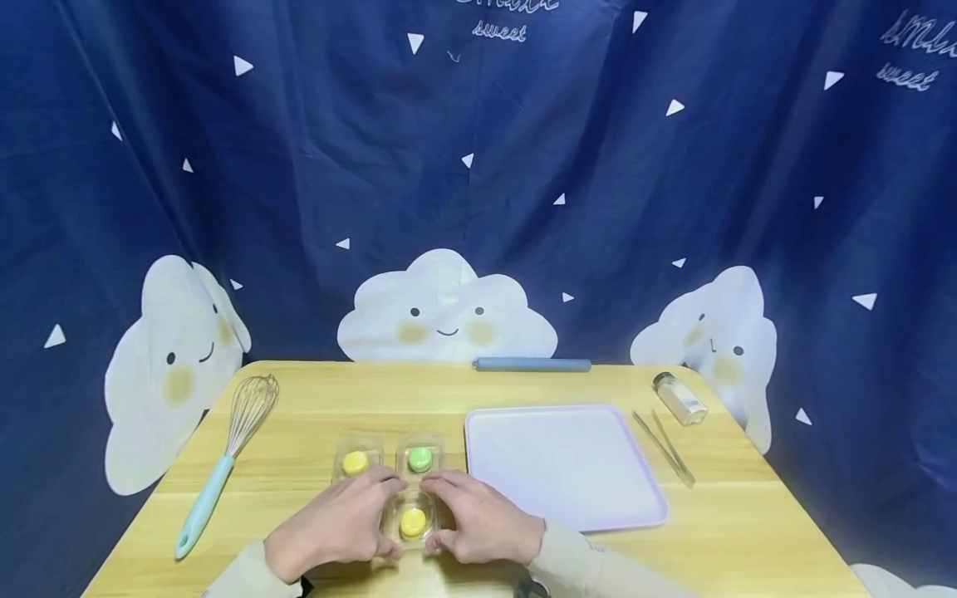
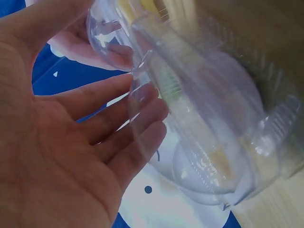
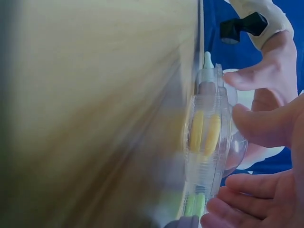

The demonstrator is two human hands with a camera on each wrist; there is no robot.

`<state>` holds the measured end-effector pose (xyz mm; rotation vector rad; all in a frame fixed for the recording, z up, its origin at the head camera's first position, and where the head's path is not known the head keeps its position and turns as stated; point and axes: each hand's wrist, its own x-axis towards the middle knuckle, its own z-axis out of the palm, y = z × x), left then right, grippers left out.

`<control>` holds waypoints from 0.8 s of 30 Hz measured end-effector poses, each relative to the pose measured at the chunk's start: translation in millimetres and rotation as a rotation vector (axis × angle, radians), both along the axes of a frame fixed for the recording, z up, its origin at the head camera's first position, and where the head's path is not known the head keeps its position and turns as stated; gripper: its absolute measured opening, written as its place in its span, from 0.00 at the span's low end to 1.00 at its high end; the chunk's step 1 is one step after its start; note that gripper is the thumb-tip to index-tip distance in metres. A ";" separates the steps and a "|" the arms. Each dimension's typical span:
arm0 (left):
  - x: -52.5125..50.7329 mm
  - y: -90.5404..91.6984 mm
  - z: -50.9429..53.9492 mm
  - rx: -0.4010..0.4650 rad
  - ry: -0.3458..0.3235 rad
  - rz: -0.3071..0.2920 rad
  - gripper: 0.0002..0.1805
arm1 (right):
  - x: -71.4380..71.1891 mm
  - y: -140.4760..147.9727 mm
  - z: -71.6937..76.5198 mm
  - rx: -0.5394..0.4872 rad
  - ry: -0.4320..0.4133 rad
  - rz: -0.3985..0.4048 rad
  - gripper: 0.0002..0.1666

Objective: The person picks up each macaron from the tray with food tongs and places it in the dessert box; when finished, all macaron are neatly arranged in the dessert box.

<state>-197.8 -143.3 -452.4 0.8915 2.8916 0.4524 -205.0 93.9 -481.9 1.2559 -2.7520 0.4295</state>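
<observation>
Three clear plastic boxes with domed lids stand close together, each with a macaron inside. The front box (image 1: 408, 500) holds a yellow macaron (image 1: 413, 523). Behind it are the left box (image 1: 340, 449) with another yellow macaron (image 1: 355, 463) and the right box (image 1: 434, 442) with a green macaron (image 1: 420, 459). My left hand (image 1: 336, 522) is at the front box's left side, its fingers loosely extended beside the clear plastic in the left wrist view. On the other side, my right hand (image 1: 489, 522) has its thumb near the front corner and fingers towards the back; exact contact is unclear.
A pale purple tray (image 1: 564, 465) lies right of the boxes, with tweezers (image 1: 665, 448) and a dark-capped shaker jar (image 1: 679, 398) beyond. A whisk (image 1: 224, 465) with a light blue handle lies left. A blue-grey rod (image 1: 532, 365) lies along the table's back edge.
</observation>
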 end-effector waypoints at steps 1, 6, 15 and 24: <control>-0.5 -0.3 0.7 0.011 0.008 0.008 0.47 | 0.0 0.5 -0.2 -0.009 0.007 0.002 0.40; -4.9 -1.3 3.5 0.062 0.166 0.024 0.43 | -4.4 4.2 0.8 -0.076 0.086 0.043 0.42; -25.0 -3.1 16.7 0.123 0.477 0.017 0.50 | -24.7 16.5 19.6 -0.108 0.270 0.039 0.55; -63.4 -24.1 34.3 0.095 0.464 0.128 0.55 | -62.5 47.4 47.1 -0.120 0.306 -0.104 0.50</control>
